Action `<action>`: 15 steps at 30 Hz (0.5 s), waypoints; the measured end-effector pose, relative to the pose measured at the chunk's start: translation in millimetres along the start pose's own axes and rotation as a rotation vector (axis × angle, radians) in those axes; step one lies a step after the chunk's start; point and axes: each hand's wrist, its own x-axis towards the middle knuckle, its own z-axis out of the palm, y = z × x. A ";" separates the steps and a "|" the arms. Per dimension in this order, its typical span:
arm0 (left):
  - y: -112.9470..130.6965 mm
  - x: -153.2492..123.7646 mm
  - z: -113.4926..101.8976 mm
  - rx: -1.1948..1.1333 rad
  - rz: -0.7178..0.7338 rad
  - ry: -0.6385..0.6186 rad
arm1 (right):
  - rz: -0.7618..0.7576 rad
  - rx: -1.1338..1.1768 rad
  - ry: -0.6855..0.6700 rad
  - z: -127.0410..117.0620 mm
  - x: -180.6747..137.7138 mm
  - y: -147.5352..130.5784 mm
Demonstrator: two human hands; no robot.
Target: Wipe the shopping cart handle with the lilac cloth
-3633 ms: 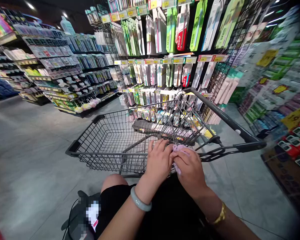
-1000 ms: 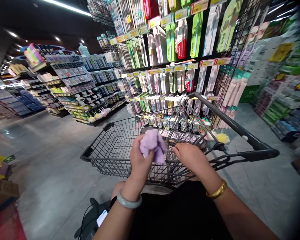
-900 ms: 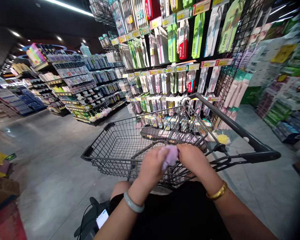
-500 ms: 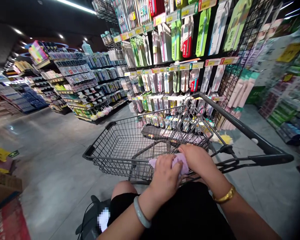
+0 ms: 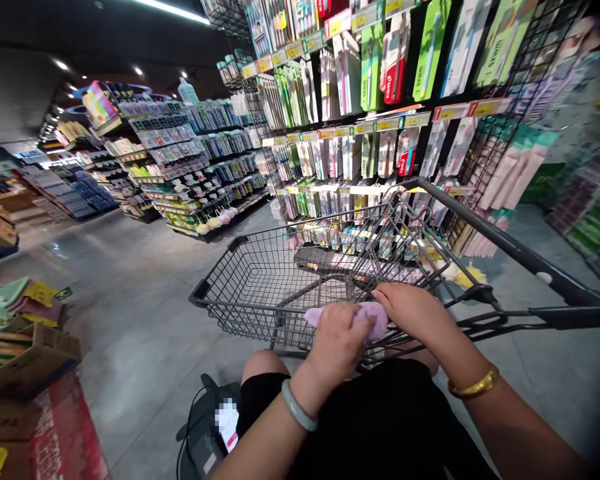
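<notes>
A small lilac cloth (image 5: 375,315) is pressed against the near rim of a dark wire shopping cart (image 5: 260,283). My left hand (image 5: 337,343), with a pale bangle on the wrist, is closed over the cloth's left part. My right hand (image 5: 413,310), with a gold bangle on the wrist, grips the cloth's right end, fingers curled on it. The cart's basket looks empty, and its folding child seat (image 5: 395,247) stands just beyond my hands.
The cart handle (image 5: 520,257) runs off to the right. Behind the cart stands a wire rack of hanging toothbrush packs (image 5: 370,100). More shelves (image 5: 180,160) line the aisle at left. Cardboard boxes (image 5: 25,353) sit at lower left. A dark bag (image 5: 210,433) hangs by my knee.
A second ago my left hand held the cloth up alone. Both hands have since come together on it and lowered it onto the cart's near rim. The view has shifted right.
</notes>
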 end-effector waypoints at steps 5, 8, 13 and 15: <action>-39.1 -16.7 -9.9 -0.070 -0.390 0.166 | -0.019 0.032 0.009 2.4 -1.3 3.8; -37.8 -16.7 -9.5 -0.046 -0.396 0.169 | -0.011 0.030 -0.014 -1.8 0.6 -0.1; -15.6 -11.0 -1.0 -0.004 -0.343 0.200 | -0.143 0.188 -0.073 -12.7 16.1 -34.1; -18.3 -15.0 -2.5 0.004 -0.284 0.180 | -0.174 0.275 -0.101 -10.2 24.0 -49.4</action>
